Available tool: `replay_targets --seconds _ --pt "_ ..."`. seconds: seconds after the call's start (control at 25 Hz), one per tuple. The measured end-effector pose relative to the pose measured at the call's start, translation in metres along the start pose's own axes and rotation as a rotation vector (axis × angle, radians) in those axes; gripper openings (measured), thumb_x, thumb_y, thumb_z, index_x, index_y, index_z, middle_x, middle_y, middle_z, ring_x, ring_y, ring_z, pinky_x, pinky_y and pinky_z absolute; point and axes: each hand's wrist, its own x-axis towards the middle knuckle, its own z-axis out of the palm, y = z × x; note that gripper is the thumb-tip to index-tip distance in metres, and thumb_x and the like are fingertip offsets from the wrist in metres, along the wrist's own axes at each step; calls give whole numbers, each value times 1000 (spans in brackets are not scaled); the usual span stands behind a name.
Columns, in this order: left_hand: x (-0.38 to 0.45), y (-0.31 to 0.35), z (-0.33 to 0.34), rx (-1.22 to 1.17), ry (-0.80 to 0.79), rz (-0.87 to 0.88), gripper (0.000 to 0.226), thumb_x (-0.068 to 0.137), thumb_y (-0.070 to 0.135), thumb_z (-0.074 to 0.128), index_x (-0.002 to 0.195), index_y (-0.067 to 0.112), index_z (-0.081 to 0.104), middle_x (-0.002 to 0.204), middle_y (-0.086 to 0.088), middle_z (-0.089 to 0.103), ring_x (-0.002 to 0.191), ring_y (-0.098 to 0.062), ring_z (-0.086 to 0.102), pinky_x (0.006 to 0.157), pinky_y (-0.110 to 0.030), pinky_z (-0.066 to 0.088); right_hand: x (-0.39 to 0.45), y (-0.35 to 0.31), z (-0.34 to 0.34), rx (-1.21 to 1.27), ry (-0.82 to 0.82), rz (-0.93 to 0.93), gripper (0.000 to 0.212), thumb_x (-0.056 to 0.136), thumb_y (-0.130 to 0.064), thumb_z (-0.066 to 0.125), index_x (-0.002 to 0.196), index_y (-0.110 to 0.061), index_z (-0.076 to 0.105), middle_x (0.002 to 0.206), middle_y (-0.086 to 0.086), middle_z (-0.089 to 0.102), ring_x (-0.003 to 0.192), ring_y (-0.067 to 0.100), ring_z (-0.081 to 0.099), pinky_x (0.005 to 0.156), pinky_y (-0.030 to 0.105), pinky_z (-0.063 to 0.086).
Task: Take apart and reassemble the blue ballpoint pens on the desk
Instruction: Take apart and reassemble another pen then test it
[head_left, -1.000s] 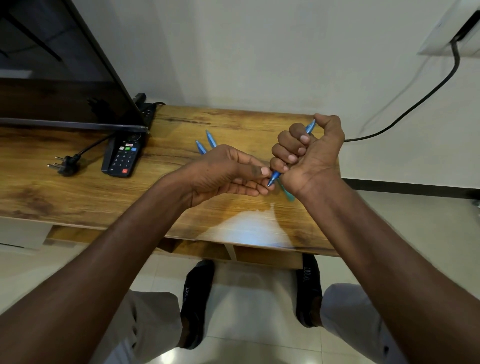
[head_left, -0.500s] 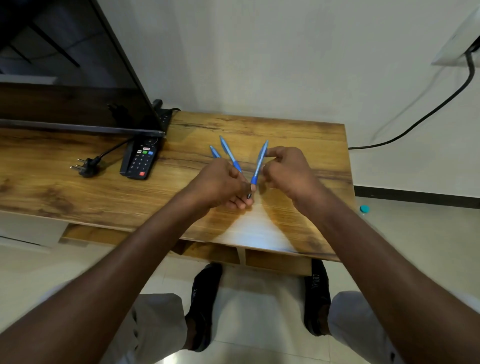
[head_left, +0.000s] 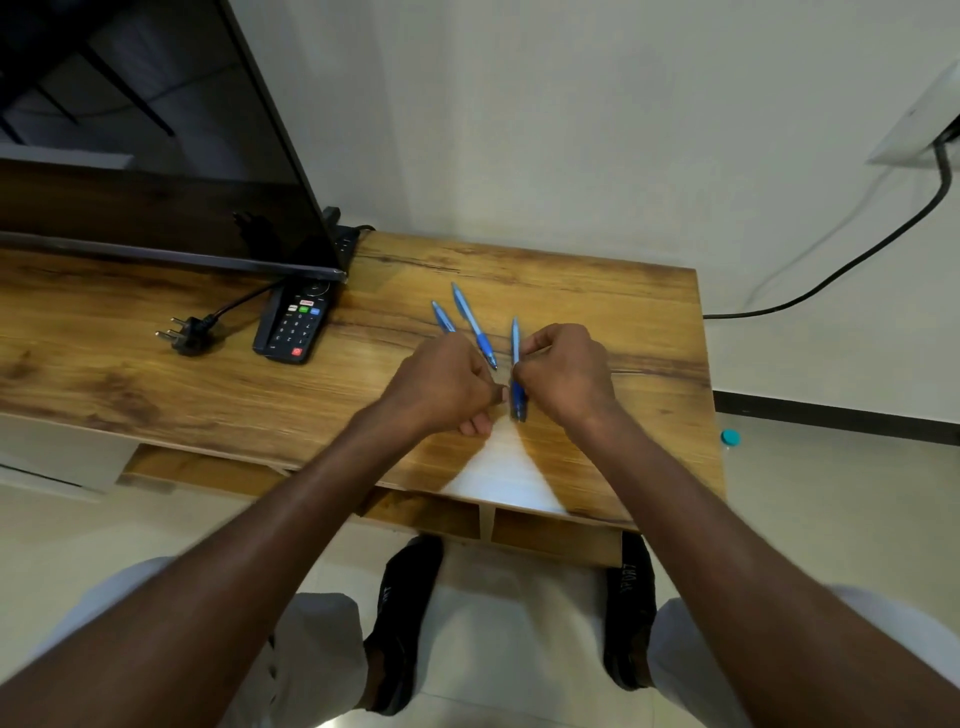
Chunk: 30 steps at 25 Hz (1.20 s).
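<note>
Three blue ballpoint pens are on or over the wooden desk (head_left: 597, 291). My right hand (head_left: 566, 376) pinches one blue pen (head_left: 515, 343) near its middle, low over the desk, its far end pointing away from me. My left hand (head_left: 441, 384) is curled just left of that pen's near end, fingertips close to it; whether they touch it or hold anything is unclear. A second pen (head_left: 474, 325) lies free on the desk between the hands. A third pen (head_left: 442, 317) lies further left, its near end hidden behind my left hand.
A black remote (head_left: 293, 325) and a loose plug (head_left: 189, 332) lie left of the pens, in front of a large dark screen (head_left: 156, 156). A black cable (head_left: 831, 275) runs along the wall at right. A small teal cap (head_left: 730, 437) lies on the floor.
Both hands came down from a raised position to the desk surface. The right hand shifted from a fist round the pen to a pinch, and the pen now lies low over the desk.
</note>
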Motion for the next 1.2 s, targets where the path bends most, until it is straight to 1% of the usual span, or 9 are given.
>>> replay_targets --seconds 0.2,0.4,0.52,0.6,0.72,0.88,1.0,1.08,1.2 --pt "10 -18 -22 70 193 -3 21 98 31 73 80 19 76 66 3 76 65 -13 75 75 -41 65 -5 0 3 -151 15 -119 8 89 -8 75 92 -16 74 85 2 71 80 22 70 66 31 50" --pt "25 -30 -19 113 342 -56 25 96 35 71 75 22 73 69 2 74 70 -19 73 74 -48 64 -4 4 1 -139 19 -156 11 90 -13 75 92 -23 74 91 -1 75 82 19 72 73 36 59" --pt "31 -30 -14 135 369 -67 29 96 45 69 78 22 71 74 1 73 74 -22 72 73 -45 62 1 4 -12 -129 47 -146 14 92 -12 74 100 -23 76 94 -1 75 82 17 70 65 29 53" --pt "35 -27 -9 172 375 -65 30 97 48 68 82 22 70 78 0 71 77 -23 70 69 -39 58 4 6 -25 -144 98 -131 16 89 -14 73 98 -27 76 93 -2 75 83 19 71 68 31 56" --pt "38 -21 -5 261 431 -65 32 98 49 65 84 20 65 80 -1 65 75 -23 63 59 -32 42 3 12 -39 -209 145 -126 17 89 -15 72 99 -29 75 92 -3 75 84 21 72 73 36 59" --pt "38 -14 0 357 500 -51 35 100 50 60 84 19 62 82 -3 64 76 -23 62 60 -34 36 0 18 -46 -309 122 -130 16 91 -16 72 102 -27 71 92 -5 73 86 20 69 67 30 46" --pt "36 -8 1 410 483 -11 25 102 41 58 94 18 64 88 -4 65 79 -23 60 62 -34 34 -2 10 -41 -315 110 -219 17 90 -17 73 103 -28 72 95 -8 72 90 19 68 70 31 51" --pt "34 -5 1 413 480 56 14 102 31 60 109 19 65 95 -4 69 82 -23 61 63 -34 37 -6 3 -27 -333 70 -276 11 91 -24 74 100 -29 73 91 -8 72 86 19 69 72 34 56" --pt "33 -6 0 408 405 148 39 102 25 62 140 34 61 124 -7 67 102 -25 66 70 -35 43 -13 2 -6 -386 -1 -300 13 88 -31 76 97 -28 68 87 -3 73 80 24 71 72 41 61"
